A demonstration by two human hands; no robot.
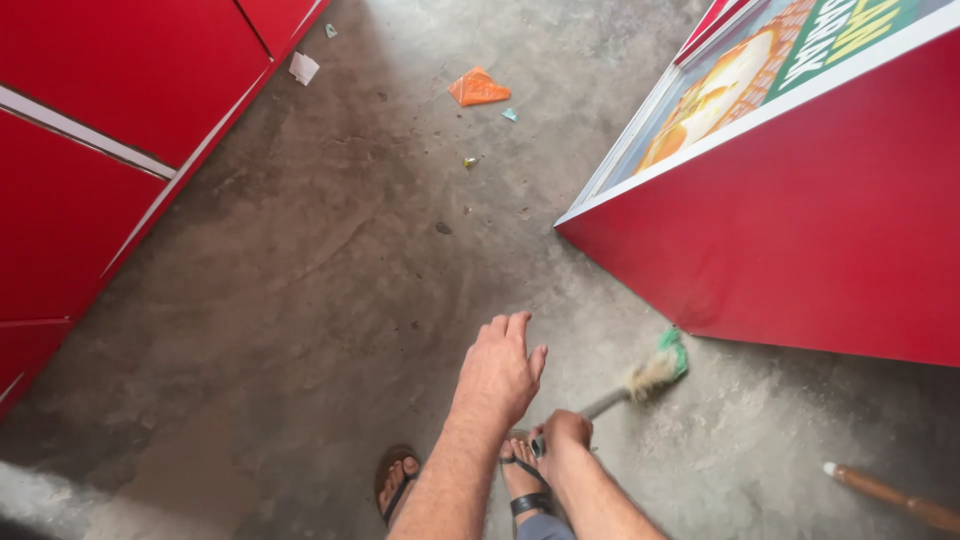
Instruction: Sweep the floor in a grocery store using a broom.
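Red panelling [110, 150] along the left edge, close to the concrete floor [300, 300]. Scrap of white paper [303, 68] lying near its base, up in the far corner. Further right, orange wrapper [478, 88] flat on the floor, with a small pale-blue bit [510, 115] and a yellowish crumb [470, 161] just beyond, all well apart from the feet. Sandalled feet [400, 485] planted at the bottom of the view. Left hand [503, 372] hanging free over the floor, fingers loosely extended, holding nothing, likely out for balance. Right hand [563, 437] clenched around the end of a broom handle [605, 403], low and angled so the bristle head [658, 368], bound in green, reaches the floor right at the foot of the red cabinet [800, 230]. Brown wooden stick [890, 495] with a pale tip lying at the lower right, untouched.
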